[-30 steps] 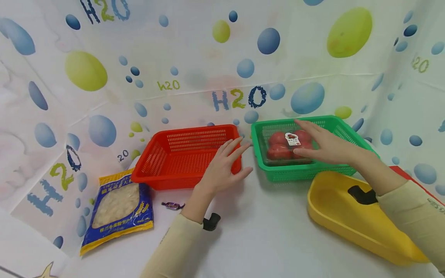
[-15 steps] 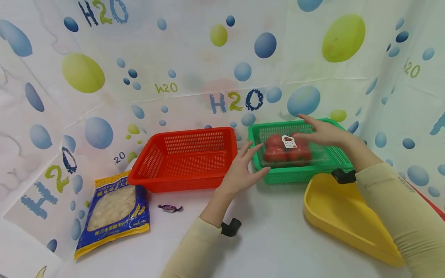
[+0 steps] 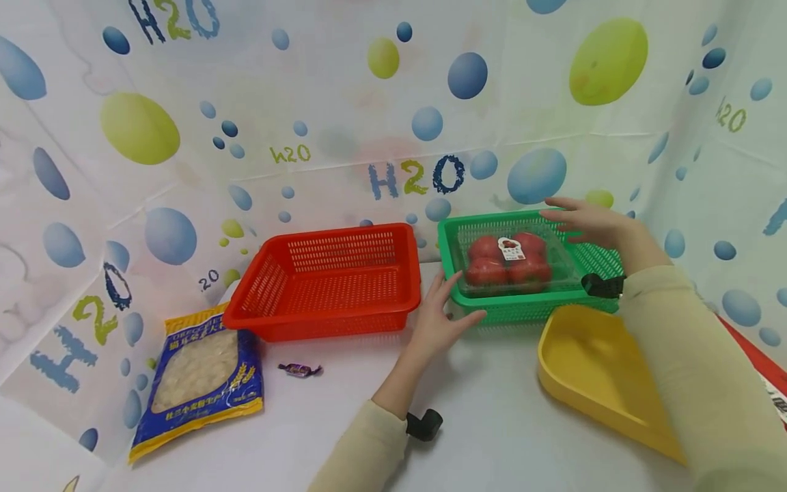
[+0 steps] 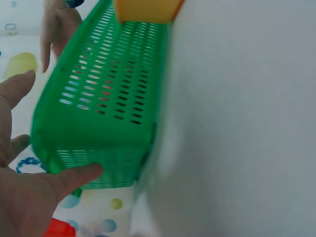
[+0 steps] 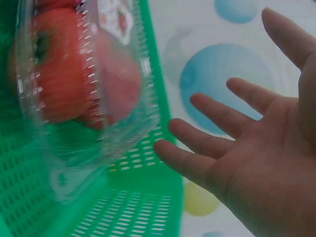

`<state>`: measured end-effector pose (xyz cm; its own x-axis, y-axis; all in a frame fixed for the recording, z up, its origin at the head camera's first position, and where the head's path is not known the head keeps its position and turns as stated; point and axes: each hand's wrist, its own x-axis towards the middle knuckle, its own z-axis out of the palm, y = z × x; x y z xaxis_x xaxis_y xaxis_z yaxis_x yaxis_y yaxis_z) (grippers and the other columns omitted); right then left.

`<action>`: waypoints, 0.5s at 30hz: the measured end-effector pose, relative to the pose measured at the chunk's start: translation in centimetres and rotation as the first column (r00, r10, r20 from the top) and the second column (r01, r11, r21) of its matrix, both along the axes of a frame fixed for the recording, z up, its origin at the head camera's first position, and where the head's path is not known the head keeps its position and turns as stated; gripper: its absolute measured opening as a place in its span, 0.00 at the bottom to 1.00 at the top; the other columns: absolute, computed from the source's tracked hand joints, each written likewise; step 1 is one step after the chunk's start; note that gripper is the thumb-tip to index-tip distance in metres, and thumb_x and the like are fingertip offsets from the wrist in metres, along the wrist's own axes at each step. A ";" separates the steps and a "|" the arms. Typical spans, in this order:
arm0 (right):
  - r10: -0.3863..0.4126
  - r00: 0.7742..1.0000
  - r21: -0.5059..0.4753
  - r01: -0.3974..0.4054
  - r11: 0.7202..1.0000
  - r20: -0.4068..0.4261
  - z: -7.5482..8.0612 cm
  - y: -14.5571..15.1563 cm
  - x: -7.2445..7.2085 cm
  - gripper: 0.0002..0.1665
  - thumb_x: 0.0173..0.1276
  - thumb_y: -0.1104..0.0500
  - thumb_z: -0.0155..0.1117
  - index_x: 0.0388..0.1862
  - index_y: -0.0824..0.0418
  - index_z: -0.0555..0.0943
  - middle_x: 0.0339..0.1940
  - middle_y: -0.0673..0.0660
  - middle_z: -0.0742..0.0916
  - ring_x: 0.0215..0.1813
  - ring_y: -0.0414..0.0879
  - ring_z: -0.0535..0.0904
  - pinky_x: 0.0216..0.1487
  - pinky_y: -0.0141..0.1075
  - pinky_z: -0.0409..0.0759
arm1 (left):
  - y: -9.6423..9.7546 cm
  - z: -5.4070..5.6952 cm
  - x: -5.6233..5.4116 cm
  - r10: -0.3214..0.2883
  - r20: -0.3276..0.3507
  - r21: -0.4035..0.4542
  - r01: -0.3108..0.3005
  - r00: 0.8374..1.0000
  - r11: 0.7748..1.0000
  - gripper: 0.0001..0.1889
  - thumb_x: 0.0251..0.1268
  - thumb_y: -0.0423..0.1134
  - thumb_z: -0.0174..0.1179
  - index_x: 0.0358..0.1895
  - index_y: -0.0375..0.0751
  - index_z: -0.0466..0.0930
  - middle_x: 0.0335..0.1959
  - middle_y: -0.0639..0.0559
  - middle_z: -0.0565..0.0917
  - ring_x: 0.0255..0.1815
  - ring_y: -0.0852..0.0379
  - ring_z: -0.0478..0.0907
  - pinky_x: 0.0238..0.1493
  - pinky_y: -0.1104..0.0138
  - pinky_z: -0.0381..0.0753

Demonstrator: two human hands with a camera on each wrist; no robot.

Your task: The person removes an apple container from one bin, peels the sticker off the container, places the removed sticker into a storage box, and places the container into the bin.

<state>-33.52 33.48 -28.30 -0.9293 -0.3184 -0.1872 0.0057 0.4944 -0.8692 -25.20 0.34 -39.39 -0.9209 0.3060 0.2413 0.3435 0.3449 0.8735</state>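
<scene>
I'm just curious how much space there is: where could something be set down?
The white tabletop is bare between the candy and the left sleeve, and from that sleeve to the yellow tray. The red basket shows bare floor. It's crowded at the green basket: packed fruit inside, the yellow tray close in front, the left grip beside it.

Backdrop sheet [image 3: 344,89]: large "H2O" in 3 spots, top left, lower centre, left side; small "h2O" left of centre, another at right. Pasta bag [image 3: 197,376], left edge of table [image 3: 492,424]: "ORECCHIET…" over Chinese characters beginning 猫耳朵; bottom line 杜兰小麦粉生产. White label [image 3: 512,249] on tomato pack [image 3: 532,270], left end of green basket [image 3: 504,313]: print too small to read. Candy wrapper [image 3: 299,370]: lettering illegible.
</scene>
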 end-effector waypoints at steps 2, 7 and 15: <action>-0.015 1.000 -0.025 0.015 1.000 0.013 -0.6 0.3 -0.4 0.49 0.82 0.43 0.49 0.83 0.60 0.34 0.82 0.71 0.44 0.78 0.74 0.43 0.73 0.67 0.49 | 0.1 -0.6 0.0 -0.019 0.006 0.058 0.019 1.000 0.998 0.41 0.63 0.49 0.71 0.78 0.54 0.63 0.81 0.53 0.53 0.78 0.46 0.56 0.60 0.49 0.78; -0.051 0.998 -0.052 0.053 0.997 0.037 -2.1 1.3 -1.0 0.50 0.82 0.42 0.49 0.83 0.62 0.35 0.81 0.74 0.44 0.78 0.74 0.43 0.73 0.66 0.50 | 0.6 -1.4 0.0 -0.040 -0.005 0.184 0.040 0.999 0.982 0.38 0.65 0.43 0.70 0.77 0.48 0.65 0.82 0.55 0.50 0.76 0.46 0.60 0.58 0.53 0.80; -0.062 0.994 -0.098 0.071 0.993 0.093 -4.1 2.2 -2.0 0.50 0.82 0.41 0.47 0.82 0.65 0.33 0.81 0.73 0.43 0.79 0.72 0.41 0.74 0.66 0.50 | 1.1 -2.4 -0.3 -0.006 0.006 0.318 0.004 1.000 0.948 0.32 0.65 0.40 0.70 0.72 0.41 0.71 0.82 0.57 0.53 0.75 0.49 0.62 0.65 0.50 0.74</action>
